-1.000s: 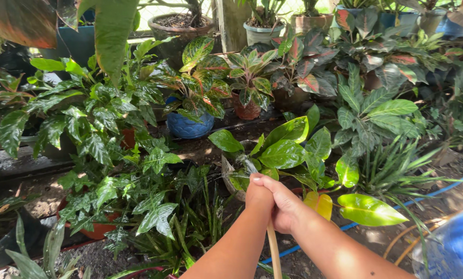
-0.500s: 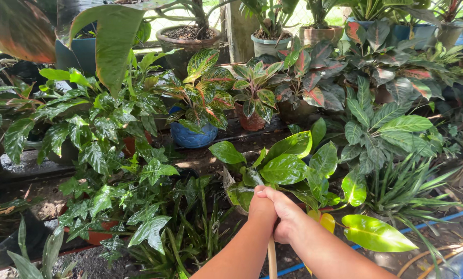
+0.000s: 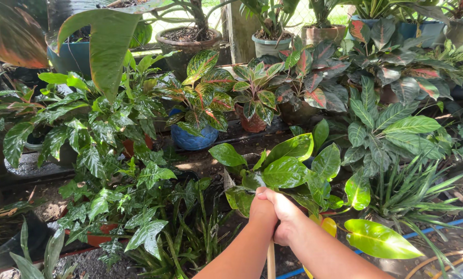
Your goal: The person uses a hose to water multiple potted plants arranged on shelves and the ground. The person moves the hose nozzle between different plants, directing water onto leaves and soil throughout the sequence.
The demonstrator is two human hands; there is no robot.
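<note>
My left hand (image 3: pixel 261 209) and right hand (image 3: pixel 288 219) are stacked together, fingers clenched around a pale wooden handle (image 3: pixel 270 261), just in front of the glossy green-leaved plant (image 3: pixel 288 168). Behind that plant sits a blue pot (image 3: pixel 193 138).

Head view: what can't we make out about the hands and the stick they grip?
- Wooden stick: top end buried under the hands, lower end cut off by the bottom frame edge.
- Left hand: fingers curl out of sight; only its back shows.
- Right hand: its palm side is pressed against the left hand, hidden.
- Pot of the glossy green plant: mostly covered by its own leaves.
</note>
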